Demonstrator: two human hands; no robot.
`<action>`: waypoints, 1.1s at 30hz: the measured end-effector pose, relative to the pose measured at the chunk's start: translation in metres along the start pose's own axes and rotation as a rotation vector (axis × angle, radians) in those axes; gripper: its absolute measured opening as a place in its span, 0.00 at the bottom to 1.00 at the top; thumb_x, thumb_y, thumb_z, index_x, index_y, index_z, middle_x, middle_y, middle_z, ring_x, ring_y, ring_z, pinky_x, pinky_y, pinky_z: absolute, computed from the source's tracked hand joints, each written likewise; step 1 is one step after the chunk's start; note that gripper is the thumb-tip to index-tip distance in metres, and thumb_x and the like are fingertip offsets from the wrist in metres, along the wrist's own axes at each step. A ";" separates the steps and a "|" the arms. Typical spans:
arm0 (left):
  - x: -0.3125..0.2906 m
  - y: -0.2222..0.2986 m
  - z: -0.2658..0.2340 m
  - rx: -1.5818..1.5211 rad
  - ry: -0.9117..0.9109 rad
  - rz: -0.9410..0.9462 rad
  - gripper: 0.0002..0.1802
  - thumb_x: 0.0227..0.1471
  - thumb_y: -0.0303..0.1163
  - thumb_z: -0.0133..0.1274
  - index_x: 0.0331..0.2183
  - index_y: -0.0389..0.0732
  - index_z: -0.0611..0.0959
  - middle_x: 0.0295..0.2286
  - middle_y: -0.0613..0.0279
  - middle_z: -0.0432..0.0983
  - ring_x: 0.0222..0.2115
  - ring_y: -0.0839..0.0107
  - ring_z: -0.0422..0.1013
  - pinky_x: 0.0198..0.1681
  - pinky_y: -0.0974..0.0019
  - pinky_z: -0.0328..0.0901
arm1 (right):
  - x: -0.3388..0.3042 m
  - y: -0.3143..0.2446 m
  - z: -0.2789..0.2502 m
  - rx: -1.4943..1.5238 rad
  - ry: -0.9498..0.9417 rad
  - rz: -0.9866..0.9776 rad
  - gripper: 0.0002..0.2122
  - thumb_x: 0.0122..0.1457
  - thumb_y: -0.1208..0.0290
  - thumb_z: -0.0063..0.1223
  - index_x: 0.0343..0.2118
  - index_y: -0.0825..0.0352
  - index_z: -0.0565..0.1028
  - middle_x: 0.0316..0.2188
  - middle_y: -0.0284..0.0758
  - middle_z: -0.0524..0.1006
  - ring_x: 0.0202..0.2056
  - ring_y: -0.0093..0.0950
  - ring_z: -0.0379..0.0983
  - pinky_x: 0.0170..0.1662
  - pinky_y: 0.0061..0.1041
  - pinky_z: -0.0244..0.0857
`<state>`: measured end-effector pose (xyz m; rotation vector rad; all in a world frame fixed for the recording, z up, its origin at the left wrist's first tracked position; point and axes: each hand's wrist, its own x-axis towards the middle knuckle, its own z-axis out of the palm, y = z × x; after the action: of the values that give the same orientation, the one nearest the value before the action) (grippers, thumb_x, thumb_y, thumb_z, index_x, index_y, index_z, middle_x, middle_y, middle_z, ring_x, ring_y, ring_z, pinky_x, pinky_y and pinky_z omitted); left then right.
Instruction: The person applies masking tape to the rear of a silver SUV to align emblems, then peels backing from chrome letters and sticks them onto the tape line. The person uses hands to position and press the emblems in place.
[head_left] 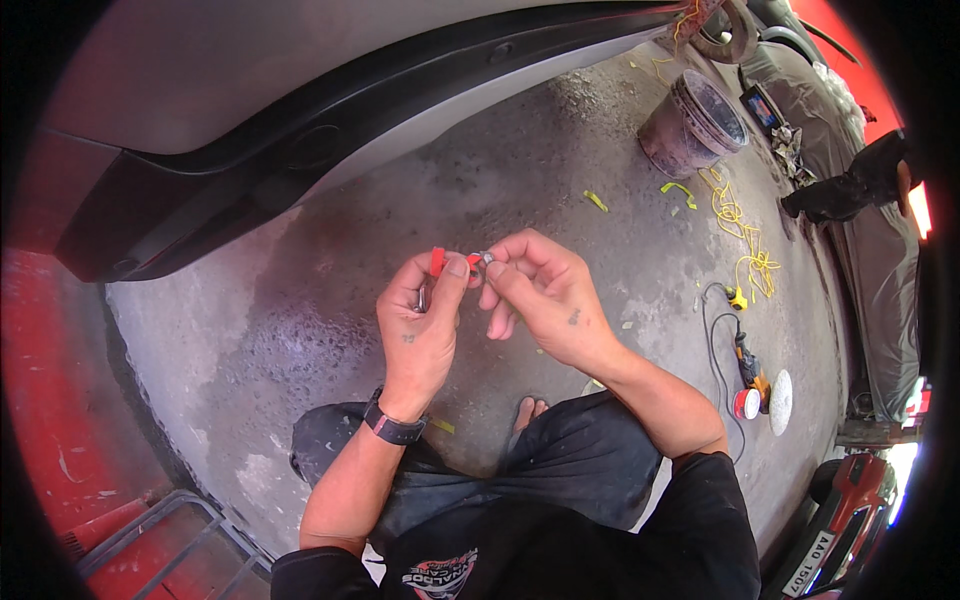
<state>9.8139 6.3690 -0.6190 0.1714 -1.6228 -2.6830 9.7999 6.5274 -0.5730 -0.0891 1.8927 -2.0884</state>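
In front of my lap, my left hand is closed with thumb and fingers around a small red piece. A short shiny metal part shows beside its curled fingers. My right hand pinches a small silvery-grey bit between thumb and forefinger. That bit meets the red part at my left fingertips. Both items are too small and too covered by fingers to name, and I cannot tell whether they are joined.
A car's grey and black lower bodywork spans the upper left. To the right are a dirty bucket, yellow cord, a power polisher, and a white round pad. A metal frame stands lower left. Another person's dark-clothed leg shows far right.
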 end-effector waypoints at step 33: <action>0.001 0.003 0.004 0.164 0.016 0.170 0.08 0.66 0.33 0.56 0.40 0.39 0.83 0.30 0.71 0.79 0.19 0.92 0.55 0.21 0.80 0.49 | -0.007 -0.004 0.007 -0.204 0.090 -0.098 0.05 0.69 0.74 0.52 0.42 0.70 0.74 0.31 0.32 0.78 0.23 0.15 0.72 0.25 0.15 0.65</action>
<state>9.8125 6.3716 -0.6146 0.0515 -1.7658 -2.4195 9.8072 6.5227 -0.5674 -0.1396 2.1926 -1.9840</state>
